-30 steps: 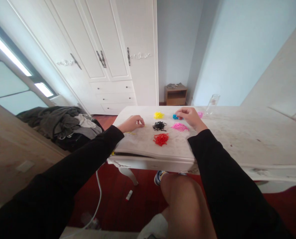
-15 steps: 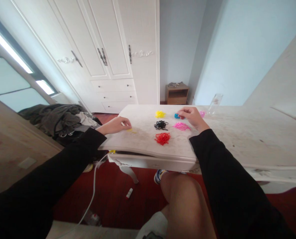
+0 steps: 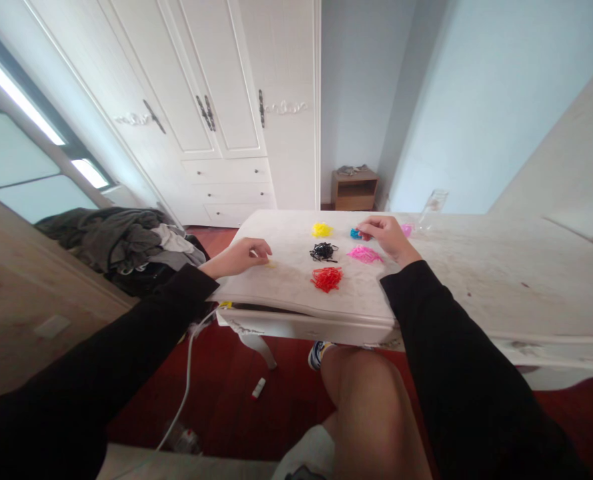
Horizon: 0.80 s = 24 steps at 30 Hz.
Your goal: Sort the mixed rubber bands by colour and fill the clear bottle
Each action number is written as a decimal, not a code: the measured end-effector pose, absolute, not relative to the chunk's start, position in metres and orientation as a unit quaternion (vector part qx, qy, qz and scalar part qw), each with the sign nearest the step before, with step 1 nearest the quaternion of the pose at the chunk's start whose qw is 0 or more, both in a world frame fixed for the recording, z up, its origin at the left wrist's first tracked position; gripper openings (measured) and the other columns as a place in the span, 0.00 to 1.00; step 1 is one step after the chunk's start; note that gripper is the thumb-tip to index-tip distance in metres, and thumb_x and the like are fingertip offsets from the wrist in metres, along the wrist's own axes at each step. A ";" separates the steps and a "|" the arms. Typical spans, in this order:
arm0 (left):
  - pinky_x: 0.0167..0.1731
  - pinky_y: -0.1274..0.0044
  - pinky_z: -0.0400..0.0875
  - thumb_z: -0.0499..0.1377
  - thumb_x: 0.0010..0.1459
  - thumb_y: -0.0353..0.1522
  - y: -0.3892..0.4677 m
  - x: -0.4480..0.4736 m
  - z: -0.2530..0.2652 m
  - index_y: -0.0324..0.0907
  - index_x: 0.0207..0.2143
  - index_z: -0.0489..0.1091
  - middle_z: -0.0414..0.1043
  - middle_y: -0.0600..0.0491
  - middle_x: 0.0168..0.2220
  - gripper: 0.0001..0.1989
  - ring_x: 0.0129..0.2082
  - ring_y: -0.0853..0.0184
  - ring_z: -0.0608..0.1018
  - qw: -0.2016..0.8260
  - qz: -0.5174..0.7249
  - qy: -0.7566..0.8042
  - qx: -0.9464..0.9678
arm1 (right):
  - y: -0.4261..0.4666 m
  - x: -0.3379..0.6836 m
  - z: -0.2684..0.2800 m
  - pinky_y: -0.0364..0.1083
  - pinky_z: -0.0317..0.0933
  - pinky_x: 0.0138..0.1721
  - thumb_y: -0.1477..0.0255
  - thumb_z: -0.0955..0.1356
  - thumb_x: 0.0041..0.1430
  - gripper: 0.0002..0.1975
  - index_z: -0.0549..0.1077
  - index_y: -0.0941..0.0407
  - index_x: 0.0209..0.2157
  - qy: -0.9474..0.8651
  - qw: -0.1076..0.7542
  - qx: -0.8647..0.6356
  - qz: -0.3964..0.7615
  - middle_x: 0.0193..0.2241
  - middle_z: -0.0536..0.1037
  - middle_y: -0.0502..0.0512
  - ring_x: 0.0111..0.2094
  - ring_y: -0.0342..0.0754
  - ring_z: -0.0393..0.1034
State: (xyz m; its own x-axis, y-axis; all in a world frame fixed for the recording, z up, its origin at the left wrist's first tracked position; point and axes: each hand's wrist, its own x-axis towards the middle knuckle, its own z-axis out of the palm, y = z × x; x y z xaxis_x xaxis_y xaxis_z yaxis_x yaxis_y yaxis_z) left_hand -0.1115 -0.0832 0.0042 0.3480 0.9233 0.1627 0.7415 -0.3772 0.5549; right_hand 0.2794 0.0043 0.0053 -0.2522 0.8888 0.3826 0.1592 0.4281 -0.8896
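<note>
My left hand (image 3: 244,257) is over the left part of the white table, its fingers curled and tips close together. A few small yellow pieces (image 3: 271,265) lie right under those fingertips; whether any are pinched is too small to tell. At the far side my right hand (image 3: 386,238) has thumb and fingers drawn together beside a blue pile (image 3: 355,233), which it partly covers. What it pinches, if anything, is unclear. Nearby are heaps of thin strip-like pieces: yellow (image 3: 321,230), black (image 3: 323,251), pink (image 3: 365,255) and red (image 3: 327,279).
A clear glass bottle (image 3: 433,208) stands beyond my right hand, near a pink item (image 3: 406,230). The white table (image 3: 456,287) has a front drawer (image 3: 306,325) slightly ajar. A white cable (image 3: 189,367) hangs at its left. Clothes (image 3: 111,240) are heaped farther left.
My left hand has shifted a little to the right, now covering more of the small yellow pieces. My right hand has stayed beside the blue pile.
</note>
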 end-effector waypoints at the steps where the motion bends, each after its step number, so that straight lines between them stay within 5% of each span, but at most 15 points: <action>1: 0.35 0.77 0.73 0.65 0.54 0.42 -0.084 -0.109 0.004 0.41 0.36 0.77 0.81 0.50 0.33 0.14 0.33 0.67 0.79 0.207 0.227 0.518 0.798 | 0.004 0.279 0.006 0.47 0.59 0.30 0.60 0.75 0.47 0.14 0.76 0.56 0.22 -0.694 0.482 -0.377 0.380 0.20 0.74 0.52 0.25 0.44 0.64; 10: 0.35 0.76 0.70 0.61 0.59 0.39 -0.087 -0.093 0.006 0.43 0.37 0.76 0.80 0.53 0.33 0.09 0.32 0.67 0.77 0.161 0.177 0.499 0.833 | 0.002 0.278 0.006 0.47 0.59 0.29 0.61 0.75 0.48 0.13 0.77 0.56 0.22 -0.688 0.492 -0.376 0.377 0.20 0.75 0.53 0.24 0.45 0.65; 16: 0.32 0.76 0.69 0.64 0.56 0.35 -0.042 -0.059 0.008 0.41 0.32 0.77 0.77 0.54 0.27 0.06 0.28 0.67 0.76 0.126 0.268 0.525 0.798 | 0.011 0.280 0.001 0.47 0.59 0.28 0.55 0.74 0.49 0.19 0.73 0.55 0.19 -0.676 0.519 -0.410 0.325 0.18 0.72 0.51 0.23 0.44 0.64; 24: 0.38 0.73 0.75 0.66 0.55 0.32 0.037 -0.001 0.003 0.37 0.32 0.81 0.83 0.45 0.33 0.06 0.32 0.65 0.81 0.179 0.348 0.489 0.780 | 0.016 0.284 -0.003 0.46 0.58 0.27 0.54 0.72 0.48 0.20 0.72 0.55 0.18 -0.650 0.534 -0.455 0.291 0.17 0.71 0.51 0.22 0.44 0.63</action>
